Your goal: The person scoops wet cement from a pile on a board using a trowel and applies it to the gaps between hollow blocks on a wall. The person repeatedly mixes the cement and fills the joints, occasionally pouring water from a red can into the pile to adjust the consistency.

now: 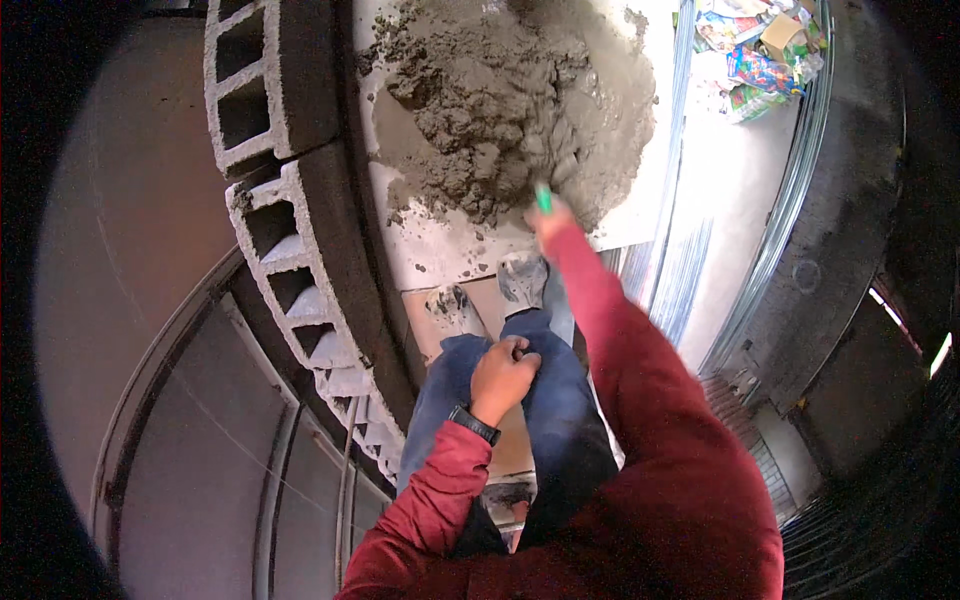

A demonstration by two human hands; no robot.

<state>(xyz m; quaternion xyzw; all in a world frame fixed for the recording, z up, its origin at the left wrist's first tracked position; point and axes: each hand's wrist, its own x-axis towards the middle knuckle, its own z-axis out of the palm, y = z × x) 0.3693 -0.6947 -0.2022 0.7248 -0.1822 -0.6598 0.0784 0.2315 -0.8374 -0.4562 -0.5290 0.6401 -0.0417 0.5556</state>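
My right hand (549, 222) is closed around the green handle of a trowel (543, 197), at the near edge of a heap of wet grey mortar (480, 110). The trowel's blade cannot be made out; it is blurred and partly sunk in the mortar. The heap spreads over a pale board (425, 245), rough and lumpy on the left, smoother and wetter on the right. Resting by my knees, above the dark blue trousers (560, 400), my left hand (503, 377) has its fingers curled in, and no object shows in it. A dark watch sits on that wrist.
Hollow concrete blocks (290, 250) form a row along the left side. To the right lie thin metal strips (690, 260) and a pile of crumpled colourful packaging (765, 65). My mortar-spattered shoes (522, 280) stand at the board's near edge.
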